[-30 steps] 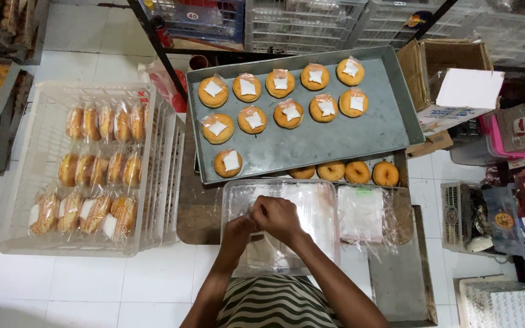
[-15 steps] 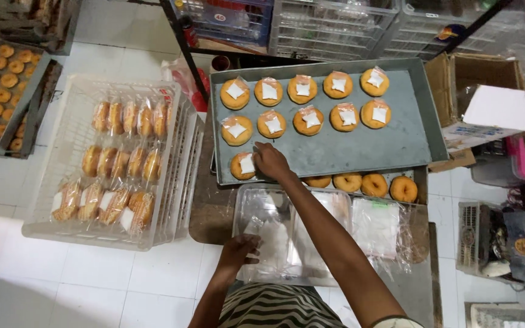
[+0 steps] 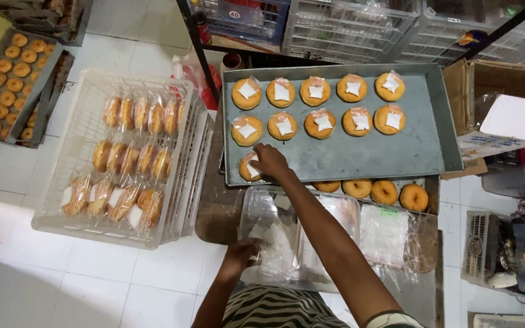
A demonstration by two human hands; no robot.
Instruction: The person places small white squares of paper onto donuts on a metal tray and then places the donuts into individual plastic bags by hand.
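Golden and round, the wrapped donut point(image 3: 250, 168) lay under the right hand point(image 3: 268, 161), whose fingers curled down onto its clear wrap at the near left corner of the grey metal tray point(image 3: 420, 140); the hand was grasping or pressing it, though which of the two could not be told. Being round, the donut had no long axis of its own; it lay flat, its white paper square facing up, partly hidden by the fingers. It sat alone in the near row, just below the left end of two rows of five similar wrapped donuts point(image 3: 317, 106). The left hand point(image 3: 238, 252) rested low, closed loosely on a clear plastic bag point(image 3: 274, 243) in the transparent tub point(image 3: 256, 206) in front of the person. Beyond the tray's near edge, bare unwrapped donuts point(image 3: 384, 191) showed on a lower tray. To the left stood a white plastic crate point(image 3: 195, 152) of bagged donuts, and farther left a tray of plain ones point(image 3: 1, 85). A cardboard box point(image 3: 499, 103) stood to the right. A second earlier both hands had been together over the tub; half a second earlier the right hand had already reached the tray, and it had since settled on the donut.
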